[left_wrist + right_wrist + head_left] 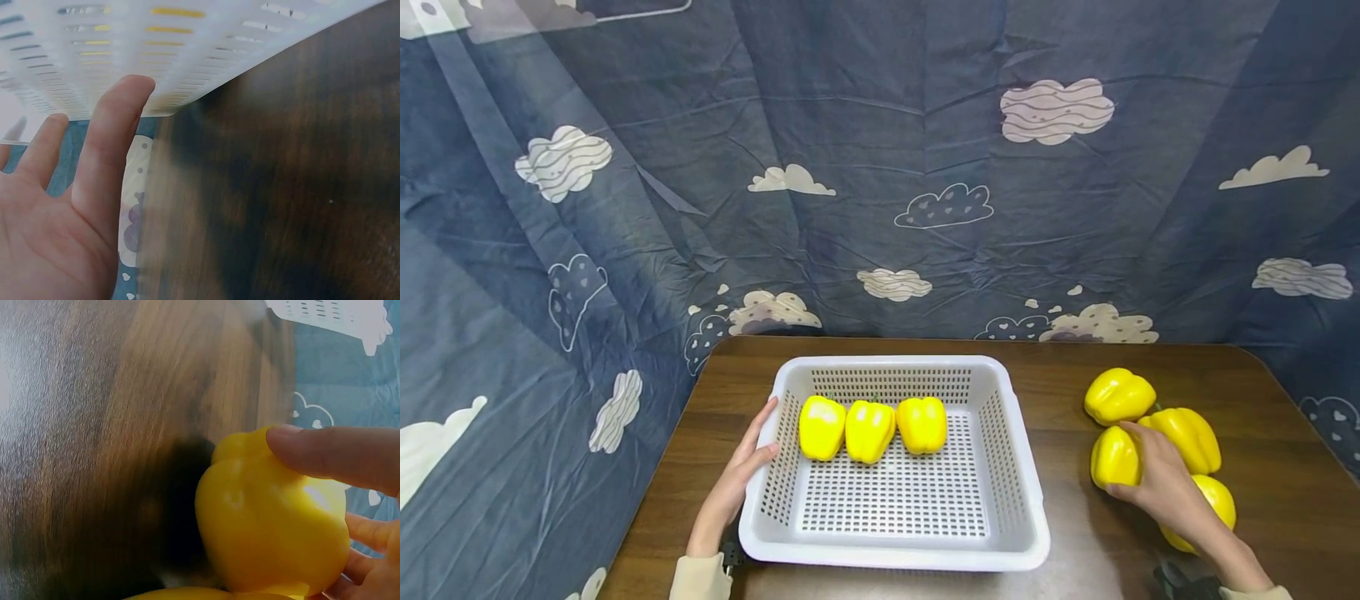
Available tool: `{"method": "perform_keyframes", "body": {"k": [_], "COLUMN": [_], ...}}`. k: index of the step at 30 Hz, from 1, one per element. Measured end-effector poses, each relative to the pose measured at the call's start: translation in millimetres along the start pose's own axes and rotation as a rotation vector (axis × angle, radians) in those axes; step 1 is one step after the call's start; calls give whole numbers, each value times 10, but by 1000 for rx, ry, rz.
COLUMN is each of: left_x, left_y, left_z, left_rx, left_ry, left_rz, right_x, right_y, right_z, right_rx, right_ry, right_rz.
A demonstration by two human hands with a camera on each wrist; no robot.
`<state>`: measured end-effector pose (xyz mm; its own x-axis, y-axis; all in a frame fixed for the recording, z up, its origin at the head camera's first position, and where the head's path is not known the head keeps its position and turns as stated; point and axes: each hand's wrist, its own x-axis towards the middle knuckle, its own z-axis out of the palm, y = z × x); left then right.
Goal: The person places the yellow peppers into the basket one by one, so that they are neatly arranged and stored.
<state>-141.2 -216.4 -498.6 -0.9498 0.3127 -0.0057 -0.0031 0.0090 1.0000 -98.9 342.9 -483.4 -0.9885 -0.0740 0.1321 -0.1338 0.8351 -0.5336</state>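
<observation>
My right hand (1167, 481) grips a yellow bell pepper (1114, 457) on the right side of the table, thumb on the near side and fingers round the back. In the right wrist view the thumb presses against the held pepper (275, 519). Three more yellow peppers lie close around this hand: one behind (1120, 396), one to its right (1187, 440) and one partly hidden under the wrist (1213, 504). My left hand (736, 482) touches the left side of a white plastic basket (891, 560) with fairly straight fingers. Inside, three yellow peppers (870, 432) stand in a row.
The brown wooden table (1063, 533) carries everything, its back edge close to a dark blue curtain (865, 125) with cloud prints. The basket's slotted walls rise around its peppers, and bare wood lies between it and the right-hand peppers.
</observation>
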Motion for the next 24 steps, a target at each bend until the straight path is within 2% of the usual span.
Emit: {"method": "perform_keyframes", "body": {"k": [5,10,15,24], "left_x": [-1,12,7,7], "left_y": [-6,-20,-18,-5], "left_z": [-2,9,16,13], "left_rx": [-2,-31,-39,-26], "left_ry": [-6,-5,0,-4], "left_rz": [5,-12,-16,-7], "right_x": [0,31,91,171], "right_y": [20,-40,-215,-536], "right_z": [16,-23,-84,-160], "right_rx": [-8,12,38,76], "right_ry": [29,42,48,95], "right_rz": [-37,-22,5,-35]}}
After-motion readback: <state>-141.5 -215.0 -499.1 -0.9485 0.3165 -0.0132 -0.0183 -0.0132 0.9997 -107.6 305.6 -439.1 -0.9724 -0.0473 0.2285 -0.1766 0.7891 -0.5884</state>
